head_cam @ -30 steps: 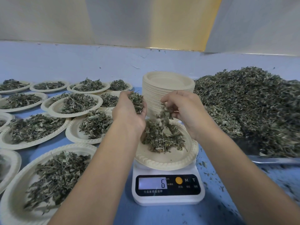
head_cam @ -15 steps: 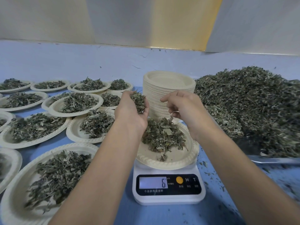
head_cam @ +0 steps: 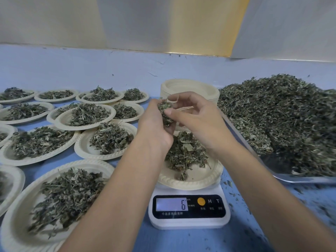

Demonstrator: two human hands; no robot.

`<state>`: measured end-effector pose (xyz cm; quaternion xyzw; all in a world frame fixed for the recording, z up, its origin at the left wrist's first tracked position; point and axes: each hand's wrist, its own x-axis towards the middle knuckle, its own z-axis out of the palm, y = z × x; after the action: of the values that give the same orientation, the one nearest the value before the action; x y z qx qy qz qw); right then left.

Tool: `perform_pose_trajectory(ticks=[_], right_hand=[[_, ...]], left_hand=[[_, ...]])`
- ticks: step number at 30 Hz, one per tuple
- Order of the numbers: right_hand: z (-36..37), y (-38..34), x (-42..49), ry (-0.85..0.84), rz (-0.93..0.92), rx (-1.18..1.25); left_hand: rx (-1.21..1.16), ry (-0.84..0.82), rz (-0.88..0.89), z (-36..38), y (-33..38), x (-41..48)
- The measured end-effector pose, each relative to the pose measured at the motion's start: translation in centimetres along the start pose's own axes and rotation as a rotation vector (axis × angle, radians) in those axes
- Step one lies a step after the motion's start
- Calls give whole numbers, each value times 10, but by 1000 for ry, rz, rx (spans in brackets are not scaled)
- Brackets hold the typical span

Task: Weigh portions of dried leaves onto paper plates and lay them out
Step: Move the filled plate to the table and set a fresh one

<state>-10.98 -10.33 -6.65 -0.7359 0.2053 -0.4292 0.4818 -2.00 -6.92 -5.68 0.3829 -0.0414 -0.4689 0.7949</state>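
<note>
- A portion of dried green leaves (head_cam: 185,153) lay on a round cream paper plate (head_cam: 200,180), which stood on a white digital scale (head_cam: 189,222) showing 6.
- Just above, the left hand (head_cam: 154,130) grasped a small leaf clump (head_cam: 164,113).
- The right hand (head_cam: 198,120) pinched the same clump.

My left forearm (head_cam: 118,188) and right forearm (head_cam: 263,179) reach forward and converge. My left hand (head_cam: 156,128) is cupped, palm turned toward the right one, fingers curled round a clump of dried leaves (head_cam: 164,115). My right hand (head_cam: 200,120) sits just beside it, knuckles up, thumb and forefinger pinching into that same clump (the other fingers curl loosely beneath).
</note>
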Motion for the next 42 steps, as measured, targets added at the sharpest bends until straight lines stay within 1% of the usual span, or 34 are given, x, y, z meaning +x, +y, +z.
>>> perform_pose_trajectory(ticks=[4, 8, 11, 14, 16, 22, 25, 28, 34, 38, 42], right_hand=[[4, 0, -2, 35, -27, -49], [4, 2, -1, 60, -24, -69], [3, 1, 1, 93, 15, 19], [-1, -1, 2, 135, 66, 155], [-4, -1, 3, 148, 95, 188], [-11, 0, 6, 184, 149, 243], [-13, 3, 6, 205, 173, 167], [-14, 6, 6, 220, 219, 65], [-15, 8, 5, 136, 287, 5], [-15, 8, 4, 113, 281, -3], [-15, 7, 4, 154, 238, -9]], left_hand=[[46, -45, 1, 3, -4, -1], [41, -46, -12, 2, -4, 0], [-8, -57, -20, 0, 0, 2], [-62, -16, 10, -1, 5, 0], [-63, 18, 29, -1, 7, -2], [-47, 39, 33, -1, 7, -4], [-40, 6, 22, -2, 7, -2], [-87, -29, 2, -3, 10, 0], [-89, -22, 12, -4, 11, 3], [-94, -24, 9, -4, 10, 3], [-124, -41, 9, -4, 11, 2]])
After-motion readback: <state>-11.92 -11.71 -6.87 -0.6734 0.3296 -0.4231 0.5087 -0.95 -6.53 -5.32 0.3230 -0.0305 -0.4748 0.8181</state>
